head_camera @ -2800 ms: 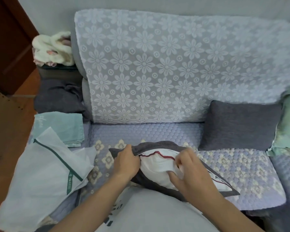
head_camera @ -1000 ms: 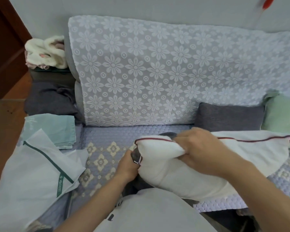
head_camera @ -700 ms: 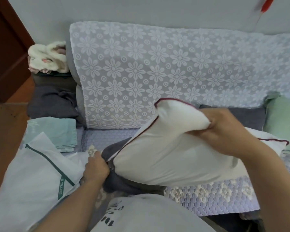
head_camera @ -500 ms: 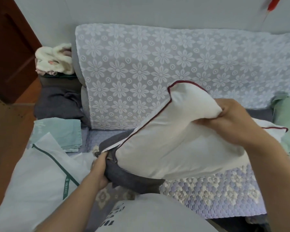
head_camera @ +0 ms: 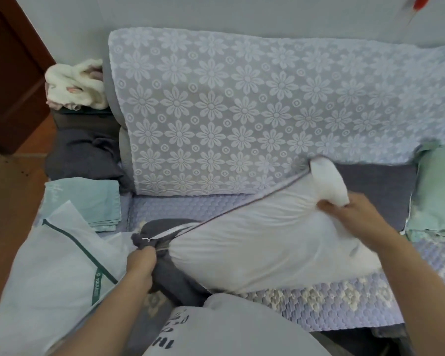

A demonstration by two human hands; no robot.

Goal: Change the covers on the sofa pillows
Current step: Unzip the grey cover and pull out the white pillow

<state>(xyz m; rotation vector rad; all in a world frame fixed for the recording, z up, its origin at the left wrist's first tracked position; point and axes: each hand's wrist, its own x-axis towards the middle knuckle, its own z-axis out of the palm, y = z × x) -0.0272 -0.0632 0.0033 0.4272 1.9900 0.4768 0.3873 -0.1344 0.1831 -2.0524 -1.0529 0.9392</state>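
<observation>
A white pillow insert (head_camera: 267, 240) with dark red piping lies across the sofa seat, almost wholly out of its dark grey cover (head_camera: 170, 268). My right hand (head_camera: 350, 211) grips the insert near its upper right corner. My left hand (head_camera: 141, 263) clutches the bunched grey cover at its zipper end, at the insert's left end. A second grey pillow (head_camera: 380, 191) leans against the backrest behind the insert. A mint green pillow (head_camera: 439, 191) sits at the far right.
Folded mint green covers (head_camera: 88, 199) lie on the seat at left, partly under a white zip bag (head_camera: 49, 273). Dark grey cloth (head_camera: 82, 155) and a cream bundle (head_camera: 75, 86) lie on the armrest. A lace floral throw (head_camera: 242, 111) drapes the backrest.
My right hand has pulled the white insert further right and down, out of the grey cover. My left hand holds the cover back at the left, and the insert lies lower and flatter.
</observation>
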